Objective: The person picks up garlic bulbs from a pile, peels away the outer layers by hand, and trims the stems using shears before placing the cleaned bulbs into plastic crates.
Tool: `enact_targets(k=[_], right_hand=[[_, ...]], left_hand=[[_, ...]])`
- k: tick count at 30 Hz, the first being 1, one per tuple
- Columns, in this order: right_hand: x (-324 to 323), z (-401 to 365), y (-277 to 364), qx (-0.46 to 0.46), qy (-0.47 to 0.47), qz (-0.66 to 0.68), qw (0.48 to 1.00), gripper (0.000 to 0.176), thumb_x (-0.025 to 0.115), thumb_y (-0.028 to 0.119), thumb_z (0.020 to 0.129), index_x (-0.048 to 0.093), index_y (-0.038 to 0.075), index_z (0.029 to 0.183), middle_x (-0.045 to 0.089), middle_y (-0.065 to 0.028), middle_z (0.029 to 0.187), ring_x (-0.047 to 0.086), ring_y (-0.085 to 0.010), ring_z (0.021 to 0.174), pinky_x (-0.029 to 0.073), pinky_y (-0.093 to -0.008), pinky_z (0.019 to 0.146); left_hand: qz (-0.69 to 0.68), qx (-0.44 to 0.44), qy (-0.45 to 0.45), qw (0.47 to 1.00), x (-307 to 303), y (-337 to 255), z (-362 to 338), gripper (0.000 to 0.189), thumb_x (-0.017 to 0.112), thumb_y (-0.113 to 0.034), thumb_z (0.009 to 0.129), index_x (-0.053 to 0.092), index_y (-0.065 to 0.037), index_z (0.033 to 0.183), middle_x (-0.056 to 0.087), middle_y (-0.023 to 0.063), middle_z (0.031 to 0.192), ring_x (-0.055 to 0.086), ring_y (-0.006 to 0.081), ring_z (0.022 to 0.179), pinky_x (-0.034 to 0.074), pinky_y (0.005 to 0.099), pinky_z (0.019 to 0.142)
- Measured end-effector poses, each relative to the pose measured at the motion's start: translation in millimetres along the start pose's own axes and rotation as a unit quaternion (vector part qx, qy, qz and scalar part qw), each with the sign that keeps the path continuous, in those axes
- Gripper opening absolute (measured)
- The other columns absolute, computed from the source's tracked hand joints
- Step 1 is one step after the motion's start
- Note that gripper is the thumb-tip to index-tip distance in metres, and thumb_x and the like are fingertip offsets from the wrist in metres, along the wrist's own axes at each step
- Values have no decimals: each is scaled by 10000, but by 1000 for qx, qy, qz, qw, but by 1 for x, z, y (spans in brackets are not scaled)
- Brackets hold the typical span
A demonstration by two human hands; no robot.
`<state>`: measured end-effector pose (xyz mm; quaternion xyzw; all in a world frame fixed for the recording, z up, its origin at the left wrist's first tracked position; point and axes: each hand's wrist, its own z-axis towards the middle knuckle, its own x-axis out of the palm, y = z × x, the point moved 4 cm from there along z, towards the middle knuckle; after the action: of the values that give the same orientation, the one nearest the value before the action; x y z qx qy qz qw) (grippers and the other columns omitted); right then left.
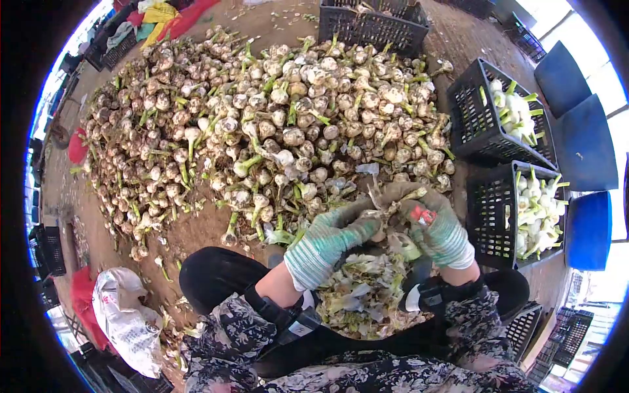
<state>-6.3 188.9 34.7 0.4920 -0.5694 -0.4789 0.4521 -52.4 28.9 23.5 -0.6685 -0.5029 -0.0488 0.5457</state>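
A large heap of garlic bulbs (pixel 282 124) with short green stems spreads over the ground ahead. My left hand (pixel 334 239), in a green and white striped glove, is closed on a garlic bulb with loose husk at its fingertips. My right hand (pixel 436 226), gloved too and with something red at a finger, is closed around the same bulb's stem side. The bulb is mostly hidden between the fingers. Below both hands, between my legs, lies a pile of peeled husks (pixel 363 295).
Two black crates (pixel 468 118) (pixel 488 216) of cleaned white garlic stand at the right, beside blue panels (pixel 586 144). Another black crate (pixel 373 29) is beyond the heap. A white sack (pixel 124 314) lies at the lower left, near red cloth (pixel 84 298).
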Motion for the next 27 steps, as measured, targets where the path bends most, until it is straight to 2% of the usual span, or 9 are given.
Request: enact_targets(k=[2, 5, 6, 8, 9, 10, 11, 15, 27], right_hand=[[7, -6, 2, -46, -25, -24, 998, 270, 554, 193, 837, 534, 17, 1041, 592, -77, 963, 567, -129, 836, 464, -246, 709], [14, -17, -15, 105, -206, 304, 924, 319, 584, 155, 815, 492, 42, 1100, 590, -45, 881, 570, -85, 731, 479, -197, 586], [6, -21, -36, -109, -92, -41, 989, 357, 592, 142, 814, 465, 24, 1125, 585, -65, 937, 581, -120, 787, 490, -218, 651], [23, -26, -6, -217, -153, -298, 917, 334, 565, 114, 825, 456, 5, 1121, 575, -90, 1003, 581, -161, 872, 486, -244, 737], [29, -24, -3, -218, -155, -298, 916, 334, 565, 114, 825, 456, 5, 1121, 575, -91, 1003, 581, -161, 872, 486, -244, 737], [25, -19, -14, -73, -191, -39, 978, 316, 550, 104, 828, 460, 2, 1114, 569, -104, 1030, 574, -173, 906, 477, -259, 770], [28, -19, -29, 79, -208, 224, 949, 300, 534, 95, 831, 464, -1, 1107, 564, -117, 1056, 567, -186, 940, 468, -274, 803], [31, -22, -9, -115, -119, -22, 986, 299, 516, 78, 824, 464, 3, 1109, 567, -117, 1064, 568, -180, 946, 467, -278, 802], [14, -33, -34, 96, -166, 221, 956, 328, 489, 74, 818, 444, -1, 1135, 574, -125, 1045, 572, -203, 958, 458, -290, 830]], left_hand=[[-14, 21, -17, 1000, 3, 1, 0, 454, 590, -142, 827, 419, 31, 1210, 551, 56, 1033, 533, 99, 894, 447, 230, 779], [276, 260, -143, 914, 1, -5, 0, 539, 727, -105, 678, 490, -8, 1153, 532, 85, 1119, 532, 175, 990, 434, 276, 852], [276, 261, -142, 914, 2, -6, 0, 539, 727, -105, 678, 490, -8, 1153, 532, 85, 1119, 532, 175, 990, 434, 276, 852], [492, 386, -173, 761, 12, -15, -8, 559, 751, -110, 622, 521, -40, 1126, 534, 103, 1076, 546, 218, 965, 431, 291, 842], [487, 399, -173, 757, 14, -18, -9, 577, 764, -104, 574, 541, -57, 1104, 533, 109, 1037, 549, 250, 946, 441, 309, 814], [487, 400, -172, 757, 17, -21, -10, 577, 764, -104, 574, 541, -57, 1104, 533, 109, 1037, 549, 250, 946, 441, 309, 814], [486, 400, -164, 759, 19, -23, -11, 557, 767, -137, 579, 545, -55, 1084, 525, 114, 1016, 547, 260, 919, 447, 319, 790], [489, 407, -163, 754, 21, -27, -17, 534, 770, -176, 584, 556, -52, 1057, 522, 118, 999, 549, 269, 889, 459, 332, 753], [507, 424, -152, 734, 18, -27, -14, 493, 753, -251, 632, 571, -44, 1042, 547, 131, 968, 558, 274, 871, 456, 327, 749]])
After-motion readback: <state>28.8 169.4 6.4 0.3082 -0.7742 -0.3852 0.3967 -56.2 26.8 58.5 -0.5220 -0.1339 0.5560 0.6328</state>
